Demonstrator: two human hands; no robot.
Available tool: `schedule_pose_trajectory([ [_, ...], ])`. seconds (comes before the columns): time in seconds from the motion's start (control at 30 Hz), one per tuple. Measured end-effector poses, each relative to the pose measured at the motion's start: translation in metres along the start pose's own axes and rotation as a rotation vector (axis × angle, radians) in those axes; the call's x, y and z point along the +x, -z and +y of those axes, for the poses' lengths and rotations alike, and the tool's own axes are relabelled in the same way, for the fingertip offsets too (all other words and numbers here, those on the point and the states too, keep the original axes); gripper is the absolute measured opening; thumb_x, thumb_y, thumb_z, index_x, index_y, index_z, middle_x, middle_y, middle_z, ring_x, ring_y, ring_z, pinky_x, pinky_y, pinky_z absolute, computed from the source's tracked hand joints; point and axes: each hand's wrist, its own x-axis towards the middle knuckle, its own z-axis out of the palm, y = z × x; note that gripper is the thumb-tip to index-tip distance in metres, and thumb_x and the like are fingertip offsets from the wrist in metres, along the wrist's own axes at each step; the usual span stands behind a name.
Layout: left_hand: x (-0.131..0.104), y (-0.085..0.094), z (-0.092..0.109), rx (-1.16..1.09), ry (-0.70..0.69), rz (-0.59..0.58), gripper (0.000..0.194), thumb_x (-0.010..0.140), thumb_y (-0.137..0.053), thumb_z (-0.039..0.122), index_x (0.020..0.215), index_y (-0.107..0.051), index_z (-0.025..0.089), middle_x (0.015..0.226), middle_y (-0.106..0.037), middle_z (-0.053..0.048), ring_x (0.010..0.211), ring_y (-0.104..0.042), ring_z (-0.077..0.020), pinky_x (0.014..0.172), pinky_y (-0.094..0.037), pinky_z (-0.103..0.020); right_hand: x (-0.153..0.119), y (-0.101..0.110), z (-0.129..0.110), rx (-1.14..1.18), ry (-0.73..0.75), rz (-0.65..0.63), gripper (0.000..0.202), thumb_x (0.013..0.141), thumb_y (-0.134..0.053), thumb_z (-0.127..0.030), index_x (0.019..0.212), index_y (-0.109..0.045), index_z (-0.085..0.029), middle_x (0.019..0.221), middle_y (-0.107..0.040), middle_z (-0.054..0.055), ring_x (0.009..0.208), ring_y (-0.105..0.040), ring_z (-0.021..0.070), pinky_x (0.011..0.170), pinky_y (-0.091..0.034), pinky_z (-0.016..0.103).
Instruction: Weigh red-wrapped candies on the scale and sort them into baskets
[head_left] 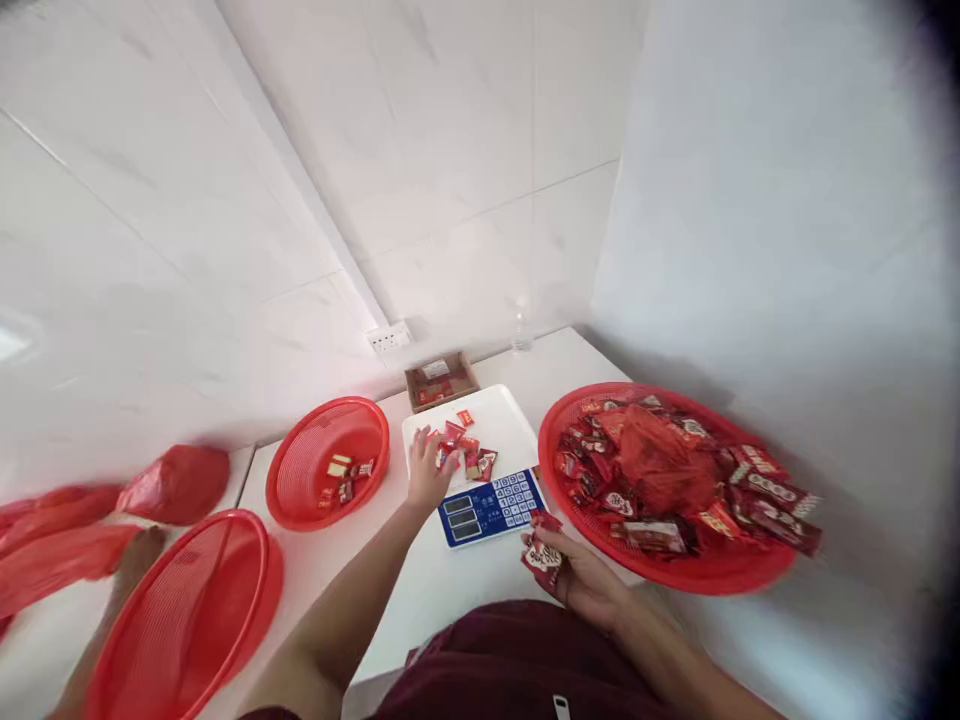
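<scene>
My left hand (pixel 430 470) reaches over the white weighing tray (pixel 501 405) of a digital scale, its fingers spread beside several small red snack packets (pixel 471 450). The scale's blue panel (pixel 495 508), with number keys and three dark displays, faces me. Close to my body, my right hand (pixel 589 580) is closed around red-and-white wrapped snack packets (pixel 543 560); how many is hard to tell. Just right of the scale, a wide red basket (pixel 551 440) is heaped with red and brown snack packets and a crumpled red plastic bag (pixel 651 460).
Left of the scale, a red basket (pixel 300 460) holds a few packets. Another red basket (pixel 187 610) tilts nearer, beside a co-worker's arm (pixel 139 560) and red plastic bags (pixel 176 485). Behind the scale are a small cardboard box (pixel 442 385), a clear bottle (pixel 520 332) and a wall socket (pixel 390 338).
</scene>
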Motion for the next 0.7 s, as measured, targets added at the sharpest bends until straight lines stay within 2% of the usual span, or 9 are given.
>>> schedule_pose_trajectory([
  [0.1, -0.041, 0.018, -0.011, -0.07, 0.074, 0.06, 0.032, 0.088, -0.046, 0.04, 0.113, -0.05, 0.021, 0.125, -0.048, -0.012, 0.123, -0.042, -0.0242, 0.103, -0.034, -0.045, -0.002, -0.008, -0.002, -0.041, -0.056, -0.014, 0.021, 0.071, -0.071, -0.016, 0.086, -0.056, -0.018, 0.075, -0.071, 0.005, 0.057, -0.065, 0.0126, 0.046, -0.049, 0.019],
  [0.2, -0.081, 0.03, -0.017, -0.094, 0.169, 0.083, 0.03, 0.089, -0.044, 0.039, 0.111, -0.049, 0.021, 0.118, -0.053, -0.011, 0.117, -0.048, -0.0225, 0.1, -0.038, -0.043, -0.003, -0.015, -0.003, -0.075, -0.101, -0.042, 0.022, 0.071, -0.07, -0.016, 0.087, -0.056, -0.018, 0.075, -0.07, 0.004, 0.055, -0.064, 0.0128, 0.044, -0.049, 0.019],
  [0.37, -0.13, 0.03, -0.018, -0.095, 0.257, 0.022, 0.028, 0.088, -0.045, 0.039, 0.109, -0.05, 0.021, 0.113, -0.057, -0.01, 0.114, -0.05, -0.022, 0.098, -0.039, -0.044, 0.001, -0.022, 0.002, -0.116, -0.148, -0.08, 0.021, 0.073, -0.067, -0.015, 0.089, -0.054, -0.019, 0.072, -0.069, 0.004, 0.054, -0.064, 0.0116, 0.048, -0.05, 0.019],
  [0.47, -0.145, 0.025, -0.017, -0.087, 0.251, -0.014, 0.028, 0.088, -0.046, 0.037, 0.109, -0.051, 0.021, 0.116, -0.056, -0.01, 0.118, -0.048, -0.0224, 0.1, -0.038, -0.045, 0.004, -0.024, 0.006, -0.133, -0.147, -0.081, 0.021, 0.074, -0.066, -0.014, 0.09, -0.053, -0.018, 0.072, -0.069, 0.004, 0.056, -0.064, 0.0114, 0.052, -0.051, 0.02],
  [0.57, -0.15, 0.022, -0.017, -0.063, 0.24, -0.026, 0.027, 0.088, -0.046, 0.036, 0.11, -0.05, 0.021, 0.118, -0.056, -0.01, 0.119, -0.047, -0.0222, 0.099, -0.039, -0.044, 0.005, -0.025, 0.007, -0.147, -0.153, -0.076, 0.021, 0.075, -0.065, -0.014, 0.092, -0.053, -0.018, 0.073, -0.069, 0.005, 0.056, -0.064, 0.0117, 0.053, -0.051, 0.021],
  [0.63, -0.146, 0.023, -0.016, -0.033, 0.204, -0.024, 0.025, 0.088, -0.046, 0.034, 0.11, -0.05, 0.021, 0.118, -0.056, -0.01, 0.117, -0.049, -0.0216, 0.097, -0.041, -0.043, 0.004, -0.025, 0.007, -0.15, -0.155, -0.075, 0.02, 0.075, -0.065, -0.015, 0.091, -0.053, -0.018, 0.073, -0.069, 0.005, 0.056, -0.064, 0.0119, 0.052, -0.05, 0.021],
  [0.7, -0.133, 0.025, -0.013, 0.036, 0.135, -0.036, 0.024, 0.089, -0.046, 0.032, 0.11, -0.05, 0.021, 0.116, -0.057, -0.01, 0.114, -0.051, -0.021, 0.095, -0.043, -0.041, 0.004, -0.024, 0.007, -0.15, -0.161, -0.081, 0.02, 0.074, -0.066, -0.016, 0.09, -0.054, -0.019, 0.073, -0.069, 0.004, 0.055, -0.064, 0.012, 0.051, -0.05, 0.021],
])
